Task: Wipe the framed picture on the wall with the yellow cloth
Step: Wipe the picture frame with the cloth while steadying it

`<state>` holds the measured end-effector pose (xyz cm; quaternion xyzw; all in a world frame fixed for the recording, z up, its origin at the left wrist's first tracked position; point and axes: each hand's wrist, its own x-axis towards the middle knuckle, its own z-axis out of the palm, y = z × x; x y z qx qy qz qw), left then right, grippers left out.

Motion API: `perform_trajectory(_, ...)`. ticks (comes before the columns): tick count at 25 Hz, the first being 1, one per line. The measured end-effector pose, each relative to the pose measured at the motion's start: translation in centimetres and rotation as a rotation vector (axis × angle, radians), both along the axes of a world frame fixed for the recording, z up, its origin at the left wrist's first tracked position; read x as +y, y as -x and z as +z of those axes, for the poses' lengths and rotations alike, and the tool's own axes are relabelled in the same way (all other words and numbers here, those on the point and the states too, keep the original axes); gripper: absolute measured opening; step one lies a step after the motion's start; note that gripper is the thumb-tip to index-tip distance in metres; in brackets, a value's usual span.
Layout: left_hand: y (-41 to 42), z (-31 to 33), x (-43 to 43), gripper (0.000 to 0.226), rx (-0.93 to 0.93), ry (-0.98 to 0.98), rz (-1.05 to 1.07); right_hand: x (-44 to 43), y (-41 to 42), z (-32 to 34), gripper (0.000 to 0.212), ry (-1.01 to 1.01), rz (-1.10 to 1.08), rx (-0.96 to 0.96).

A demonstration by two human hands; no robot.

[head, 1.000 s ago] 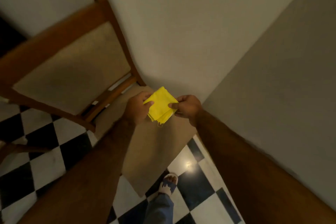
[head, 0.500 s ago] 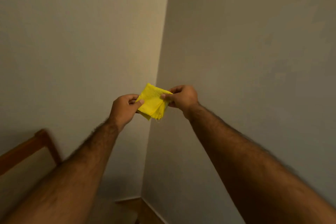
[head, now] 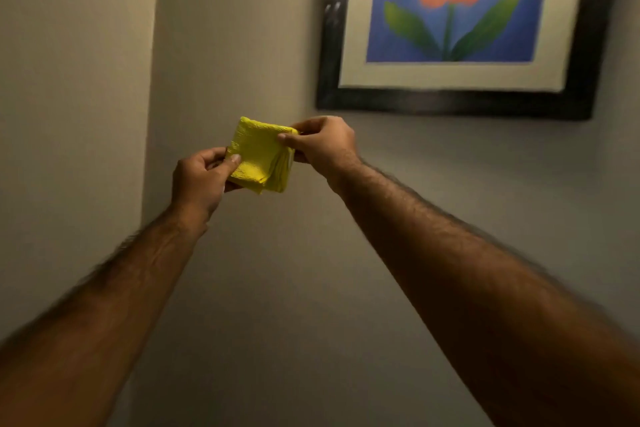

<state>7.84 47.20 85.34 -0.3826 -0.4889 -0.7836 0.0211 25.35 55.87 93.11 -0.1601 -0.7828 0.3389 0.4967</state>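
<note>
Left hand (head: pixel 197 180) pinches left edge of folded yellow cloth (head: pixel 259 154); right hand (head: pixel 323 144) pinches right corner. Cloth held mid-air, below-left of framed picture (head: pixel 460 28) on wall (head: pixel 242 28), not touching. Step: prep, pre-wipe. Next likely: raise cloth to glass, press flat.

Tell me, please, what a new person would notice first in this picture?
The eye goes first to the bright yellow cloth, folded into a small square and held in mid-air at the centre, pinched between the left hand and the right hand. Next comes the framed picture on the wall at the upper right: a red flower with green leaves on blue, in a dark frame, above the cloth and not touched by it.
</note>
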Motion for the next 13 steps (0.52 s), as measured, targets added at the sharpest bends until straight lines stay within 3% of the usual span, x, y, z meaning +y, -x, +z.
perform_trajectory(2,-1.8,6.0,1.5,0.034,0.017,-0.101,-0.066,0.7,-4.5,5.4,0.039,-0.262,-0.138,0.071)
perform_trajectory(6,-5.1,17.0,3.4,0.035,0.048,-0.231,-0.148,4.8,-16.7,14.9,0.046,-0.836,-0.633,0.169)
perform_trajectory(10,-7.0,24.5,5.5,0.031,0.071,-0.268,-0.131,11.0,-27.8,19.0,0.075,-0.936,-1.103,0.116)
perform_trajectory(13,-7.0,27.5,7.5,0.037,0.019,-0.228,-0.043,14.4,-31.1,19.5,0.09,-0.924,-1.218,-0.074)
